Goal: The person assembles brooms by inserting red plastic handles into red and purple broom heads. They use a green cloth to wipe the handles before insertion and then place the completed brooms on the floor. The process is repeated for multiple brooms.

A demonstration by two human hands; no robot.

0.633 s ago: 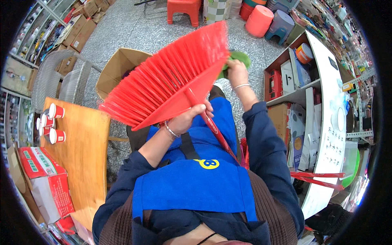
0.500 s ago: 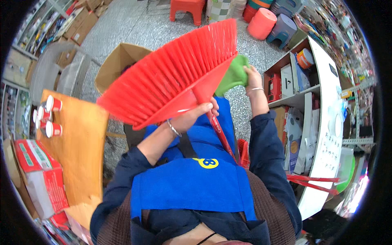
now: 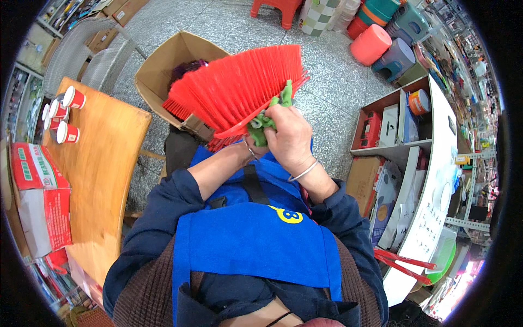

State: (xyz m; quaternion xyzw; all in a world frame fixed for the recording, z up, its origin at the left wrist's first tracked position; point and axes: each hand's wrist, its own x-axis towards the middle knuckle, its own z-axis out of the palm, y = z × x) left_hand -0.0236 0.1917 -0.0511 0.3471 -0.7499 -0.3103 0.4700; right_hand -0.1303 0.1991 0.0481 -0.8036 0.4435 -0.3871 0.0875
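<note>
Green cloth point(image 3: 257, 136) lies bunched in the right hand point(image 3: 289, 135).

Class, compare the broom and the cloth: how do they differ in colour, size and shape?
Colour: the broom is red, while the cloth is green.
Size: the broom looks much larger than the cloth as it is bunched now.
Shape: the broom's bristles spread in a wide fan; the cloth is crumpled.
Shared: both are at the right hand, which grips the cloth.
</note>
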